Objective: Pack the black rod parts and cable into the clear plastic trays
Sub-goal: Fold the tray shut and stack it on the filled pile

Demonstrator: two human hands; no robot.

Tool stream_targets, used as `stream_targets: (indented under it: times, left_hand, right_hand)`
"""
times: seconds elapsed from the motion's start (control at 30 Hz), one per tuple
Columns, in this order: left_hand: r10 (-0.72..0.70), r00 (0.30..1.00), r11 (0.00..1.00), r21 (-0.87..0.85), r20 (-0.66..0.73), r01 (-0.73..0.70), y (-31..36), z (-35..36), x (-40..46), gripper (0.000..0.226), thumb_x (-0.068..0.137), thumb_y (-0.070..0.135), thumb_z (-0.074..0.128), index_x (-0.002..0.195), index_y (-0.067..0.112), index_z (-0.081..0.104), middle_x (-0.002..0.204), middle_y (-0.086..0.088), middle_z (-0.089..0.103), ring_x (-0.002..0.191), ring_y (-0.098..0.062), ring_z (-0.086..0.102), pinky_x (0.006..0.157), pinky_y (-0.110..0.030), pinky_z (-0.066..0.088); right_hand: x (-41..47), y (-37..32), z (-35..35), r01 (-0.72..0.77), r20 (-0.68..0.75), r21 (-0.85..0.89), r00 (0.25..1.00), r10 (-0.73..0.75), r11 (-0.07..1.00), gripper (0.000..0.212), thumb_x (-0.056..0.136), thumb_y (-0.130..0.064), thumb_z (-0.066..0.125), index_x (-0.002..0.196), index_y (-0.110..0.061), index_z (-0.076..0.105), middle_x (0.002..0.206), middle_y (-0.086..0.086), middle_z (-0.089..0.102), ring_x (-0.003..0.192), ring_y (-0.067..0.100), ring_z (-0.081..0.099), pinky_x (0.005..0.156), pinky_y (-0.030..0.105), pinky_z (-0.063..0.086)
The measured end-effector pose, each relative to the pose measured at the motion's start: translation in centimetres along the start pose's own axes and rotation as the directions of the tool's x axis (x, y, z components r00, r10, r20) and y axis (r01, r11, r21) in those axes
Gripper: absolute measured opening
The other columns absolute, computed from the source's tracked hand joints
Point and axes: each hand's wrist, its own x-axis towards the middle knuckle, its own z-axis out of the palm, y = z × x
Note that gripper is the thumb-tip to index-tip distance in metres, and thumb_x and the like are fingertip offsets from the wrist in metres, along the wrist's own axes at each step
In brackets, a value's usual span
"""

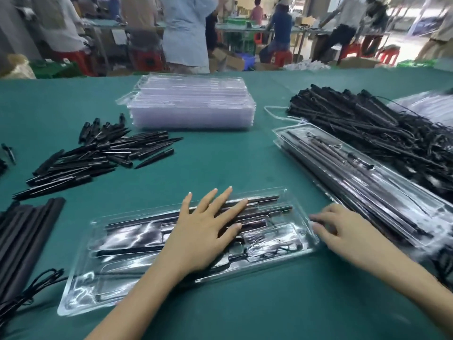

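The left hand (206, 231) lies flat with straight, spread fingers on the clear tray (103, 280), pressing over the black rods (267, 199) inside. The right hand (343, 231) touches the tray's right end with loosely bent fingers and grips nothing. The tray's long axis runs left to right before the person, so I judge the right hand is nearer to move it toward the filled trays (367, 182).

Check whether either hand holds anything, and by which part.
Neither hand has a grip. The left hand presses flat on the clear tray; the right hand's fingertips touch its right end.
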Motion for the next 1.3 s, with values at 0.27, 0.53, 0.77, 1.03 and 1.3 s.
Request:
stream_targets:
  times: [0.27, 0.53, 0.77, 1.03, 1.3]
  left_hand:
    - [-0.022, 0.990, 1.000, -0.018, -0.142, 0.020, 0.0, -0.4, -0.2, 0.064, 0.084, 0.066, 0.002, 0.142, 0.052, -0.023, 0.136, 0.009, 0.026, 0.128, -0.004, 0.015, 0.108, -0.031, 0.002]
    - [-0.013, 0.982, 0.996, -0.084, -0.189, -0.003, -0.1, -0.2, -0.1, 0.068, 0.084, 0.068, 0.005, 0.140, 0.049, -0.029, 0.123, 0.017, 0.021, 0.118, 0.000, 0.016, 0.106, -0.025, 0.000]
    - [-0.016, 0.975, 0.995, -0.101, -0.224, -0.007, 0.3, -0.4, -0.3, 0.068, 0.084, 0.068, 0.009, 0.142, 0.050, -0.023, 0.123, 0.017, 0.023, 0.114, -0.001, 0.020, 0.106, -0.024, 0.003]
    - [-0.012, 0.974, 0.997, -0.071, -0.226, -0.004, 0.5, -0.6, -0.4, 0.069, 0.083, 0.069, 0.006, 0.145, 0.048, -0.014, 0.125, 0.015, 0.026, 0.118, -0.003, 0.023, 0.108, -0.026, 0.007]
    - [-0.007, 0.974, 0.997, -0.076, -0.226, -0.011, 0.4, -0.8, -0.3, 0.074, 0.082, 0.069, 0.012, 0.150, 0.040, 0.003, 0.121, 0.014, 0.029, 0.117, -0.005, 0.030, 0.104, -0.025, 0.010]
  right_hand:
    - [0.8, -0.8, -0.4, -0.447, 0.411, 0.677, 0.888, 0.204, 0.584, 0.018, 0.087, -0.021, 0.066, 0.084, -0.004, 0.070, 0.076, 0.005, 0.071, 0.068, 0.013, 0.061, 0.077, 0.032, 0.050]
    - [1.3, -1.3, -2.0, -0.564, 0.567, 0.681, 0.810, 0.151, 0.467, 0.033, 0.084, -0.009, 0.069, 0.051, -0.008, 0.069, 0.058, 0.005, 0.065, 0.040, 0.004, 0.053, 0.044, 0.014, 0.043]
    - [1.2, -1.8, -3.1, -0.561, 0.589, 0.623, 0.795, 0.145, 0.546, 0.019, 0.080, -0.009, 0.073, 0.064, 0.001, 0.070, 0.067, 0.010, 0.068, 0.051, 0.008, 0.060, 0.050, 0.016, 0.048]
    - [0.7, -1.1, -1.2, -0.454, 0.459, 0.669, 0.875, 0.154, 0.589, 0.027, 0.084, -0.011, 0.070, 0.058, -0.007, 0.066, 0.057, 0.005, 0.061, 0.048, 0.008, 0.052, 0.052, 0.020, 0.042]
    - [0.1, -1.4, -0.3, -0.391, 0.368, 0.779, 0.918, 0.147, 0.490, 0.040, 0.086, 0.001, 0.064, 0.047, -0.010, 0.065, 0.048, -0.001, 0.060, 0.044, 0.004, 0.054, 0.045, 0.013, 0.043]
